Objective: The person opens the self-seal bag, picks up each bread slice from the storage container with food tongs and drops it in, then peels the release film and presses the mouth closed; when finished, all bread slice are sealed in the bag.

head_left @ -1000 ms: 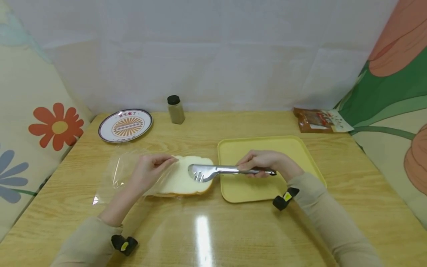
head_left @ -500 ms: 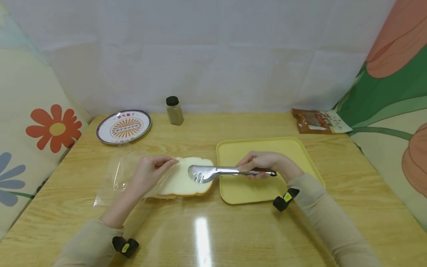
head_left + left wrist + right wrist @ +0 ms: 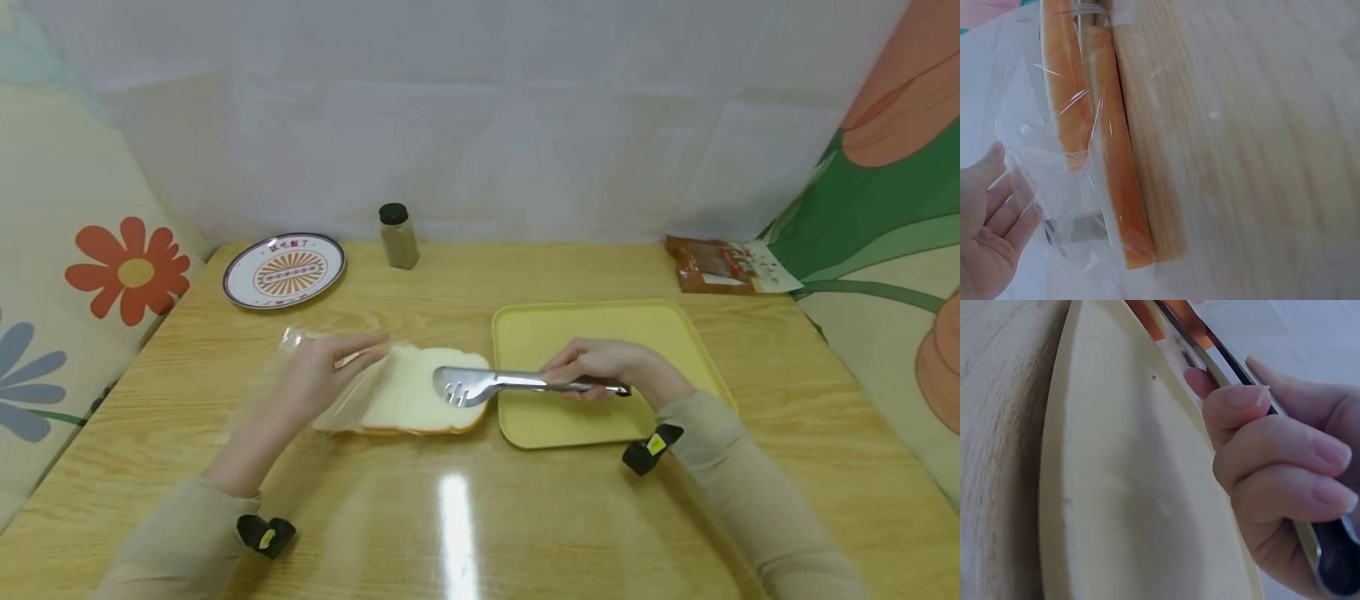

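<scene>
Now we see the bread (image 3: 408,392) partly bagged, just left of the tray (image 3: 570,425). Our right hand (image 3: 600,362) grips tongs (image 3: 517,381) over it; the bag (image 3: 347,408), spread leftward a second ago, blurs around our left hand (image 3: 322,371), whose pinch we cannot tell.

Ahead of you is a pale, creased sheet (image 3: 480,142), folds running across and down it. To your left, a cream panel (image 3: 67,158) carries a red flower (image 3: 136,272) and a blue flower (image 3: 26,379); to your right, another panel (image 3: 881,342) shows coral petals (image 3: 911,87) and green leaves (image 3: 870,200). Your wood-grained table (image 3: 585,525) (rather glossy) catches a bright streak of light (image 3: 458,533).
</scene>
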### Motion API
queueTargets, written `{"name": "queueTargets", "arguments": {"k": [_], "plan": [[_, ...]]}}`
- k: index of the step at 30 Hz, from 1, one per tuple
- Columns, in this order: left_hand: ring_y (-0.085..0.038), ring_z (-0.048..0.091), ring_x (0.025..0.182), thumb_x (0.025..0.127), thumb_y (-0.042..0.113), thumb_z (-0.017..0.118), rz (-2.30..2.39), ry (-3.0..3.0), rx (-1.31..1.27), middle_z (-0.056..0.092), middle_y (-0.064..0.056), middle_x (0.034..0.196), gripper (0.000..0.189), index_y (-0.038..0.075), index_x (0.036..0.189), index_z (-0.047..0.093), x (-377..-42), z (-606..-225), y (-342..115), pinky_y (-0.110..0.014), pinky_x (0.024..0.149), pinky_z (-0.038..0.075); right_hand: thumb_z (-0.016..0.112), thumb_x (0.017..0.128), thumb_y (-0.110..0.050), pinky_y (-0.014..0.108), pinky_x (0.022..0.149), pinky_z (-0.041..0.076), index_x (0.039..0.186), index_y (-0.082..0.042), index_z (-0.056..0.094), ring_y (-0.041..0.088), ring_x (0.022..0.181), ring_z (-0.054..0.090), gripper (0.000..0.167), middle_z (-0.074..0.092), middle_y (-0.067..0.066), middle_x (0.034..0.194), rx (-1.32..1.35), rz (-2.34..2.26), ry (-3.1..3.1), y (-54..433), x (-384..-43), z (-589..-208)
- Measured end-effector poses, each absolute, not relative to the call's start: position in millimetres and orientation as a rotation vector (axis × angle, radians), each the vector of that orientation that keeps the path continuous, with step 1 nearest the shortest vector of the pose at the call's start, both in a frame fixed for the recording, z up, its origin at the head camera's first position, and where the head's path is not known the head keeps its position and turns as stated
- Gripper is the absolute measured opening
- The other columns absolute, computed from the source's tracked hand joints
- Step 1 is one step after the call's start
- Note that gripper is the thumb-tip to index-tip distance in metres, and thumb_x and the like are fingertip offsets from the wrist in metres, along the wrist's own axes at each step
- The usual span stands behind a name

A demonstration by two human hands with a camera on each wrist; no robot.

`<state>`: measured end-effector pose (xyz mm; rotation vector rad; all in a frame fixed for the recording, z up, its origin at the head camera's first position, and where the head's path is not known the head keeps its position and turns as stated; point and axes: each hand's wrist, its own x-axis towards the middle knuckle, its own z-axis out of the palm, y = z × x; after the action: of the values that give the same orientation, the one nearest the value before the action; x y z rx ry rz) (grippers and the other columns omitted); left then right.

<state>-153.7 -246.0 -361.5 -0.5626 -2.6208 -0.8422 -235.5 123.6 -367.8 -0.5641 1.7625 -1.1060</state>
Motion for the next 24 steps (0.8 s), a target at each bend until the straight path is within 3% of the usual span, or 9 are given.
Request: {"name": "queueTargets", "arguments": {"k": [4,7,12,15,24], "plan": [[-0.031,0.067,0.098,0.078,0.011,0.075,-0.821,-2.654,-0.630,0.069,-0.014,0.110,0.041,0.004,0.117,0.065,-153,-363,-249,-0.047,0.085,0.054,0.053,0.096,-0.019,0.016,0.036,0.030,0.116,0.005,0.060,0.004,0.039,0.037,0.032,0.052,-0.001,0.058,-0.551,-1.116,1.758,123,-234,-369],[-0.029,0.067,0.094,0.073,0.013,0.079,-0.805,-2.695,-0.668,0.070,-0.012,0.104,0.045,0.004,0.115,0.064,-154,-363,-248,-0.045,0.084,0.055,0.053,0.096,-0.019,0.016,0.036,0.030,0.116,0.007,0.059,0.004,0.039,0.037,0.033,0.052,-0.001,0.058,-0.543,-1.119,1.753,123,-234,-370],[-0.012,0.057,0.071,0.070,0.005,0.080,-0.734,-2.649,-0.767,0.061,-0.001,0.077,0.024,0.007,0.087,0.063,-162,-364,-244,-0.028,0.064,0.052,0.052,0.096,-0.019,0.016,0.035,0.030,0.117,0.008,0.057,0.003,0.039,0.037,0.035,0.053,-0.002,0.059,-0.559,-1.121,1.742,123,-235,-369],[-0.004,0.052,0.065,0.068,0.001,0.081,-0.705,-2.545,-0.830,0.057,0.005,0.069,0.022,0.011,0.074,0.062,-165,-366,-244,-0.021,0.058,0.049,0.052,0.096,-0.019,0.016,0.035,0.030,0.116,0.008,0.059,0.003,0.039,0.036,0.033,0.053,-0.002,0.059,-0.564,-1.116,1.752,123,-235,-368],[-0.010,0.064,0.066,0.072,-0.001,0.077,-0.638,-2.428,-0.874,0.069,0.000,0.073,0.014,0.009,0.078,0.069,-161,-365,-244,-0.026,0.060,0.056,0.052,0.096,-0.018,0.016,0.035,0.031,0.115,0.005,0.061,0.004,0.039,0.037,0.031,0.053,-0.001,0.059,-0.566,-1.096,1.783,124,-234,-367]]}}
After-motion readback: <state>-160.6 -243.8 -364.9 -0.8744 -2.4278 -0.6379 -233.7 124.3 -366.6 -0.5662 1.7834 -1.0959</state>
